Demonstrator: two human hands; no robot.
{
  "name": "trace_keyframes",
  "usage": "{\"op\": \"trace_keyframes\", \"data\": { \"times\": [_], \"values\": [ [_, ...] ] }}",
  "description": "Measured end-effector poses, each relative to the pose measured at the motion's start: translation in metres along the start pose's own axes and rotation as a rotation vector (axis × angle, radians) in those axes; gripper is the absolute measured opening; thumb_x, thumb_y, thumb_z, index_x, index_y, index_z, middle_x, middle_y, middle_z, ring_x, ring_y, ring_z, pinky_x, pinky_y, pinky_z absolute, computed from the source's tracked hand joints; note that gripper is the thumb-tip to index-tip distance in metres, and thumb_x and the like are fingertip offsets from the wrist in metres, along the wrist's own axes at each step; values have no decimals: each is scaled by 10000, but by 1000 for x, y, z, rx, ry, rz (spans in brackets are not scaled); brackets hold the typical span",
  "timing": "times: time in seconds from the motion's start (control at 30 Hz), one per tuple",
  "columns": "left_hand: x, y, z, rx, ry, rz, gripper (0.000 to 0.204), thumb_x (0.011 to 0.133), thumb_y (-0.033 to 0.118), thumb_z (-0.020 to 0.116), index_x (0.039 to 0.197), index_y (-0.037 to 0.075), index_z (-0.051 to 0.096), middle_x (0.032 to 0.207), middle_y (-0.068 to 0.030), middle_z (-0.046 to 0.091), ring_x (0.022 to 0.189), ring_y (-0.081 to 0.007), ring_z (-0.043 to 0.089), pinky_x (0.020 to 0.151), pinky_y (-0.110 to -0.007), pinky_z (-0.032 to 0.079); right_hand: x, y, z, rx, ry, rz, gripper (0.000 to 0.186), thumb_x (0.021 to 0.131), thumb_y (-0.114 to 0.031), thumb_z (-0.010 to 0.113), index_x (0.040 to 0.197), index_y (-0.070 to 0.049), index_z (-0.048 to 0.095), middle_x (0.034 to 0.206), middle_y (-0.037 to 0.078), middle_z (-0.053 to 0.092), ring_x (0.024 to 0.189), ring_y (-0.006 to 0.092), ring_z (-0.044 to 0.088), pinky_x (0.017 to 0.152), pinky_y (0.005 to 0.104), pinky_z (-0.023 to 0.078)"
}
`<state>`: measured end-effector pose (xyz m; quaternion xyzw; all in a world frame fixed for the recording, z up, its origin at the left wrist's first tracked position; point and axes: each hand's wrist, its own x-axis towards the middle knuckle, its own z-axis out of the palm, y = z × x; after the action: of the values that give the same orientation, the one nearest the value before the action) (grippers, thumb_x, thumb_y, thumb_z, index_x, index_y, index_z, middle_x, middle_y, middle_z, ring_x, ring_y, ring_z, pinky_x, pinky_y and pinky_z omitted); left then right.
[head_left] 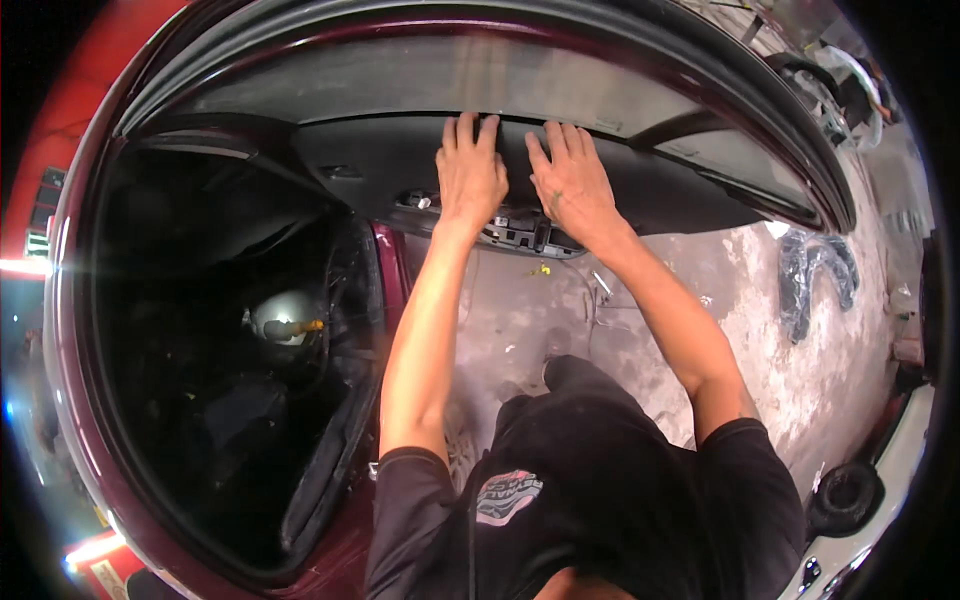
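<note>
A black car door panel [385, 160] spans the inner side of an open car door, below its window glass [340, 85]. My left hand [472, 180] lies on the panel's top edge, fingers stretched out toward the glass. Just to its right, my right hand [574, 190] rests on the same edge, its fingers also extended. Neither hand grips anything. Below and between my hands, an opening in the armrest [515, 232] shows bare plastic parts and clips. My hands and wrists hide part of the panel and this opening.
The dark car interior [220, 400] lies to my left, framed by a maroon door opening. A yellow-ended piece [300, 327] shows inside. On the concrete floor [690, 270] are a small yellow bit [542, 270] and clear plastic wrapping [815, 280]. A dark wheel [847, 497] appears at lower right.
</note>
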<state>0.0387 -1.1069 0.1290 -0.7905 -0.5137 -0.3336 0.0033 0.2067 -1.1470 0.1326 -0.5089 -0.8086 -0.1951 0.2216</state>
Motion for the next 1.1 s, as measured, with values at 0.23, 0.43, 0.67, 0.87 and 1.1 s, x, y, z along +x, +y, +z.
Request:
{"op": "trace_keyframes", "data": {
  "times": [0.23,0.43,0.67,0.87,1.1],
  "values": [
    [2,-51,8,139,25,-86,600,738,3,580,1323,118,514,1387,-167,434,1315,-449,372,1074,-517,404,-2,11,4,57,-27,22,494,779,-55,603,1263,33,567,1300,238,499,1231,370,471,1074,477,377],
    [5,-89,5,161,-123,-202,588,779,43,566,1350,150,480,1450,-173,368,1375,-505,286,1050,-557,446,-14,10,23,120,-55,70,528,768,-55,609,1291,6,568,1285,202,509,1206,357,484,1056,466,388],
    [5,-93,3,133,-157,-189,644,710,178,646,1334,158,487,1400,-194,382,1352,-542,288,1057,-574,423,-15,4,20,160,-214,140,520,816,-85,609,1326,-20,534,1329,228,465,1284,399,421,1115,509,326],
    [17,-105,-35,93,-236,-143,781,711,336,786,1400,164,462,1458,-151,386,1375,-428,324,1095,-515,392,-5,13,-19,259,-60,68,482,783,-82,697,1242,-7,573,1363,219,463,1275,393,437,1103,508,345],
    [19,-199,-59,93,-162,-268,903,643,430,854,1411,153,466,1496,-140,357,1377,-436,328,1083,-521,405,-1,2,-28,110,-135,78,499,813,-38,658,1296,0,540,1370,225,464,1280,411,433,1100,524,339]
  ]
}}
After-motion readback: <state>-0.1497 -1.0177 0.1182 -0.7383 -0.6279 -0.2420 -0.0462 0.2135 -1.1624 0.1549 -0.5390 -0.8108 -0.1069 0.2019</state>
